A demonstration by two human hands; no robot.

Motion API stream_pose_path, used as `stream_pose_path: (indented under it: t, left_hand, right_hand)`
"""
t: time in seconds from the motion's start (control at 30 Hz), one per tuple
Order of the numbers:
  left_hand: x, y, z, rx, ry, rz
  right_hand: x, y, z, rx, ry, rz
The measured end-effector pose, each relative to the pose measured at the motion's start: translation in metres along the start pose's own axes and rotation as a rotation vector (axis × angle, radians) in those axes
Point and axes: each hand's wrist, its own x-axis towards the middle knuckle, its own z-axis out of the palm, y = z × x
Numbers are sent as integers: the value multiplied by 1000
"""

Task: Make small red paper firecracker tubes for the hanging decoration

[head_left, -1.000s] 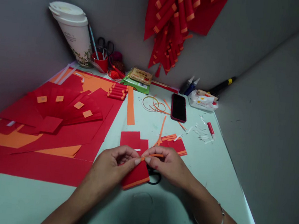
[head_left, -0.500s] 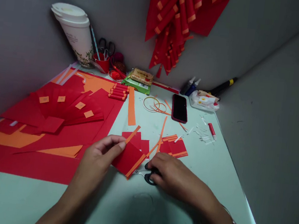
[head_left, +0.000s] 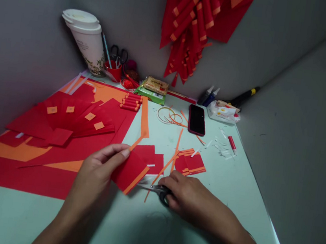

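Between thumb and fingers, my left hand (head_left: 102, 168) pinches a red paper piece (head_left: 130, 170) with an orange band along its right edge and an orange strip sticking out past its upper left. My right hand (head_left: 182, 189) grips black-handled scissors (head_left: 155, 188), their blades pointing left toward that piece and partly hidden near its edge. A narrow orange strip (head_left: 161, 173) lies slanting across the table by the blades. Beyond my hands are plain red paper pieces (head_left: 146, 153) and a group of red pieces with orange bands (head_left: 195, 163).
Red and orange sheets (head_left: 55, 178) cover the left side. Farther back are small red rolls (head_left: 131, 102), a phone (head_left: 197, 119), a glue stick (head_left: 232, 142), wrapped snacks (head_left: 155, 85), a white lidded cup (head_left: 86, 45) and a red holder (head_left: 114, 71). A firecracker decoration (head_left: 189, 30) hangs on the wall.
My left hand has drawn the red paper piece leftward, apart from the narrow orange strip. That strip now lies slanted beside the scissors, which remain in my right hand. The view has shifted slightly.
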Motion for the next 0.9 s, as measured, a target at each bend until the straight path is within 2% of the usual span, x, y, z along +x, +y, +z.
stream_pose_path:
  t: [0.1,0.2,0.33,0.43,0.63,0.8,0.9]
  left_hand:
    - [1,4,-1,-48,61,-7]
    - [0,6,0,-73,49,-8]
    - [-1,5,0,-80,44,-38]
    - [-1,5,1,-48,51,-50]
    - [1,-2,1,0,-14,-1]
    - [2,-5,0,-3,-13,5]
    - [1,-6,0,20,-22,-4]
  right_hand:
    - [0,6,-16,233,6,40]
    - [1,18,-24,494,42,111]
    - [4,31,-24,939,35,249]
    - [8,31,-21,1091,8,296]
    - [11,14,-14,1119,-62,251]
    - [10,2,-16,894,-47,141]
    - [10,-2,-18,834,-26,113]
